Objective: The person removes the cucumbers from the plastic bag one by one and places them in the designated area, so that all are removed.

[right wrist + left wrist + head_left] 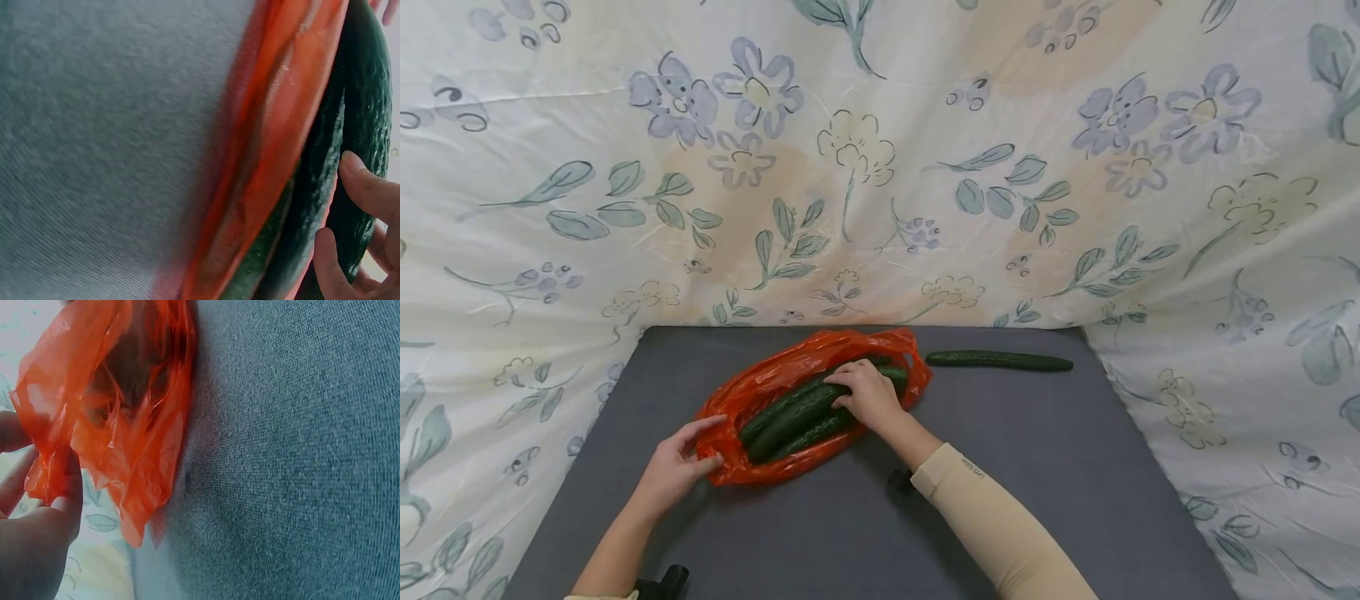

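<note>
A red-orange plastic bag [801, 354] lies open on the table with several dark green cucumbers [797, 421] inside it. At the bag's near left end, my left hand [673, 468] pinches the thin plastic; the left wrist view shows the bunched film [47, 475] between thumb and fingers. My right hand [874, 400] reaches over the bag's right part and grips one cucumber [365, 94], with the thumb and fingers about its sides. Other cucumbers [309, 187] lie right beside that one, against the bag's wall. The far sides of the gripped cucumber are hidden.
A single cucumber [1000, 360] lies on the grey table [1000, 450] to the right of the bag, near the back edge. Behind and at both sides hangs a flower-patterned cloth [880, 250]. Dark wrist devices [901, 482] show by the sleeves.
</note>
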A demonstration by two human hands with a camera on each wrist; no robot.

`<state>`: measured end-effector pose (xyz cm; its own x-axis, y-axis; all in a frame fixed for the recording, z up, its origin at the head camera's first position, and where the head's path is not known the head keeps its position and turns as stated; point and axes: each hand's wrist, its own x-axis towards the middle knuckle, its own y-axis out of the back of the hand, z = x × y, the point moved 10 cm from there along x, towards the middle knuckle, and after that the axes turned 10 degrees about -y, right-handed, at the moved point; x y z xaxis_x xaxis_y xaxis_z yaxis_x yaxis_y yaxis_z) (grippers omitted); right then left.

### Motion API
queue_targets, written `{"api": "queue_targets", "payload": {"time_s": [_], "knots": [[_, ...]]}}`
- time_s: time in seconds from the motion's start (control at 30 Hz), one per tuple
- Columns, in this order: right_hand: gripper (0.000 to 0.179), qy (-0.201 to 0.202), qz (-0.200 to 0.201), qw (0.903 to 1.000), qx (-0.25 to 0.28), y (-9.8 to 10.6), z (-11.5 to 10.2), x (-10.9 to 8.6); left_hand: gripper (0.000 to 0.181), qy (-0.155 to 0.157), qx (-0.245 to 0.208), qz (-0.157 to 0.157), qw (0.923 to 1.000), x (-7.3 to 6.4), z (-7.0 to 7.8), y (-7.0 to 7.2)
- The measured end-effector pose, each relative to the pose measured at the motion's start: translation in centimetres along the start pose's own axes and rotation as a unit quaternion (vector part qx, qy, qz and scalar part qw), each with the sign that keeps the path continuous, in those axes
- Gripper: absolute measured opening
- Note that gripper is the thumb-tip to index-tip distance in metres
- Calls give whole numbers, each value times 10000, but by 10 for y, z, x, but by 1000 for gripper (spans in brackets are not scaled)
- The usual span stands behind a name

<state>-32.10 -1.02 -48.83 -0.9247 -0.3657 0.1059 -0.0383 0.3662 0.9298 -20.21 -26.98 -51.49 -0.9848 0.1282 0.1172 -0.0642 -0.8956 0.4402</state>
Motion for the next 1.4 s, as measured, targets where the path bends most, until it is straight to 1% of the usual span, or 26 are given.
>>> {"api": "queue_targets", "payload": {"time_s": [0.13,0.27,0.43,0.67,0.9,1.17,1.4], "knots": [[43,-60,33,9999,126,11,3,-1,58,-6,-119,-17,9999,1,0,-1],[44,-120,48,9998,130,21,4,-2,59,-61,-248,-16,9997,2,1,-3],[45,-137,28,9997,217,28,2,-2,58,-153,-295,18,9994,4,2,-4],[46,-15,148,9995,277,43,-7,-6,59,-76,-229,-5,9997,3,3,-4],[46,136,319,9988,339,60,-16,-10,60,91,-326,-73,9994,2,2,-5],[47,134,454,9988,157,80,-20,-13,59,94,-361,-97,9993,2,1,-6],[45,190,570,9979,238,97,-20,-18,59,152,-375,-97,9991,1,-1,-6]]}}
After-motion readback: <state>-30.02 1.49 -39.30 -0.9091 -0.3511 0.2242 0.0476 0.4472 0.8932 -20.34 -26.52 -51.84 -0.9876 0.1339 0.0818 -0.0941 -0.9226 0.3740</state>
